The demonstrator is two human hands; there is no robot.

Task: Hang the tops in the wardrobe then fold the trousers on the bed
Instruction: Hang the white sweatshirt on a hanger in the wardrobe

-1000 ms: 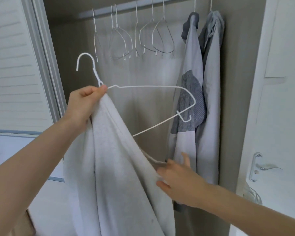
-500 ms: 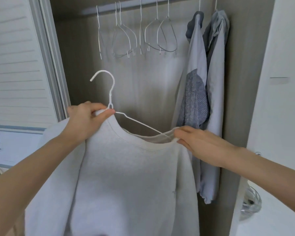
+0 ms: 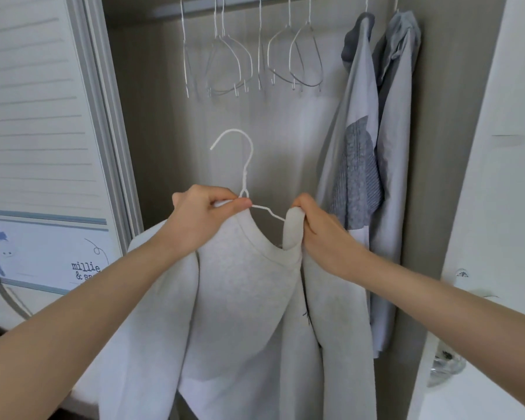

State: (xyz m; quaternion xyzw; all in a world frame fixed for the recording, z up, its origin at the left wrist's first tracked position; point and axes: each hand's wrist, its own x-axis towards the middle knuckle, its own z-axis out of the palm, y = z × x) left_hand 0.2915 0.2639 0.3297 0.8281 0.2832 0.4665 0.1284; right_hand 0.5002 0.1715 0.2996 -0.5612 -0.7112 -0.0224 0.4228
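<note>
A light grey sweatshirt (image 3: 240, 298) hangs in front of the open wardrobe on a white wire hanger (image 3: 245, 165), whose hook points up and left. My left hand (image 3: 200, 216) pinches the collar's left side together with the hanger neck. My right hand (image 3: 319, 234) grips the collar's right side, bunched over the hanger's right arm. Both sleeves droop at the sides. No trousers or bed are in view.
Several empty wire hangers (image 3: 255, 56) hang on the wardrobe rail (image 3: 170, 9) above. Two grey tops (image 3: 367, 147) hang at the rail's right end. A sliding slatted door (image 3: 43, 116) stands left, a white door with handle (image 3: 479, 295) right.
My right hand has lifted the collar's right side up onto the hanger and moved closer to my left hand. The hanger now stands upright inside the neck opening.
</note>
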